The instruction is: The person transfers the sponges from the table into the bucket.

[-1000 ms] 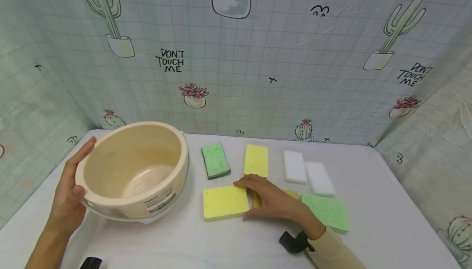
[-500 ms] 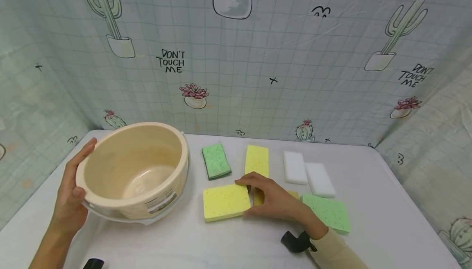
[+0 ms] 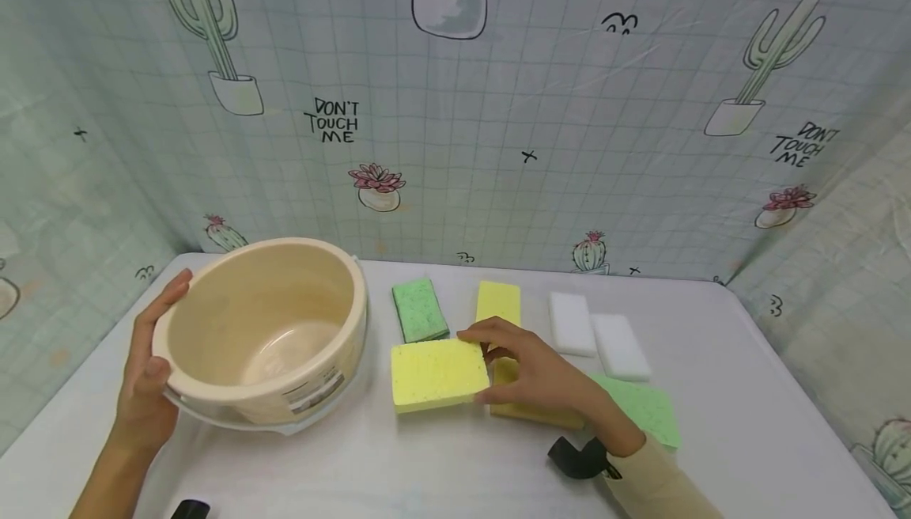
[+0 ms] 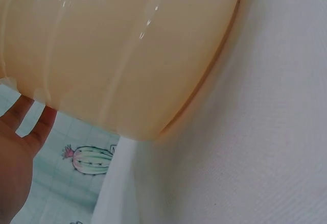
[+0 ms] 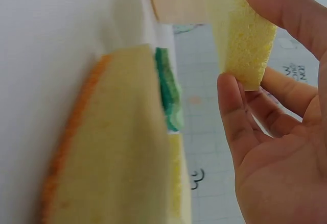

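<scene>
A: What is the right hand (image 3: 544,380) doing?
B: It is pinching the yellow sponge (image 3: 437,374) by its right edge, thumb under, fingers on top. The sponge is lifting off the table (image 3: 441,464), tilted, just right of the bowl (image 3: 263,329).

A: And the left hand (image 3: 145,376)?
B: It is gripping the bowl's left rim, thumb on the edge, fingers around the outside. The bowl is tipping toward the sponges.

A: What is lying under the right hand?
B: An orange-backed sponge (image 3: 530,408), partly hidden by it.

A: The rest?
B: A dark green sponge (image 3: 418,310) and a second yellow one (image 3: 498,302) are sitting behind, two white sponges (image 3: 596,333) to the right, and a light green sponge (image 3: 644,408) by the wrist.
</scene>
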Tool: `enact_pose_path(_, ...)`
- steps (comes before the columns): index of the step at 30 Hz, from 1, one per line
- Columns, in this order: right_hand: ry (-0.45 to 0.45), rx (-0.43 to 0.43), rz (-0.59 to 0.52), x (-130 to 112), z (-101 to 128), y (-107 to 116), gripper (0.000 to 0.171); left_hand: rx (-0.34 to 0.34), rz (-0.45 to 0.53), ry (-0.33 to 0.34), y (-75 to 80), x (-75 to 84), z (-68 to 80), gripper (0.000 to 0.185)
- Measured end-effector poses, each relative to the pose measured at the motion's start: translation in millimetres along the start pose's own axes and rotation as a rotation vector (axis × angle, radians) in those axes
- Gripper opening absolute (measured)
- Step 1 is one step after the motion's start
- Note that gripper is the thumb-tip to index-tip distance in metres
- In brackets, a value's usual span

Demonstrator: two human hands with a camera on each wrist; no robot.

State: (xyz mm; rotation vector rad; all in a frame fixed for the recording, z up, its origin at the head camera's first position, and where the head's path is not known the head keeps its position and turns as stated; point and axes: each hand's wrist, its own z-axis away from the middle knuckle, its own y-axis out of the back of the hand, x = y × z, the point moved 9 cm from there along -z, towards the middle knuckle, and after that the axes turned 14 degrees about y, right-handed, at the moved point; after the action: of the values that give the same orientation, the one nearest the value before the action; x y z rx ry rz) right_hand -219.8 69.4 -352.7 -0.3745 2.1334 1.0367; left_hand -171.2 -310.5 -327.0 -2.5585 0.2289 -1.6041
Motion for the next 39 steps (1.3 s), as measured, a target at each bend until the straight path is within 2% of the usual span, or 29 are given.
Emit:
enact_pose_path(7, 0.071, 0.041, -0.061, -37, -19, 13, 0.069, -0.003, -0.004, -0.007, -0.7, 0.4, 0.2, 0.068)
enact_pose_path(12, 0.139, 0.058, -0.059, -35, -27, 22, 0.069, -0.011, -0.006, -0.006, -1.7, 0.7, -0.7, 0.068)
enact_pose_path(19, 0.144, 0.087, -0.103, -38, -52, 31, 0.069, -0.003, -0.009, -0.015, 0.1, 2.1, -1.0, 0.070)
enact_pose_path(29, 0.175, 0.078, -0.105, -55, -89, 28, 0.069, -0.010, -0.016, -0.013, 0.8, -0.1, 0.2, 0.071)
enact_pose_path(39, 0.157, 0.054, -0.076, -66, -128, 16, 0.069, 0.002, -0.030, -0.021, 1.5, 0.3, 0.6, 0.071)
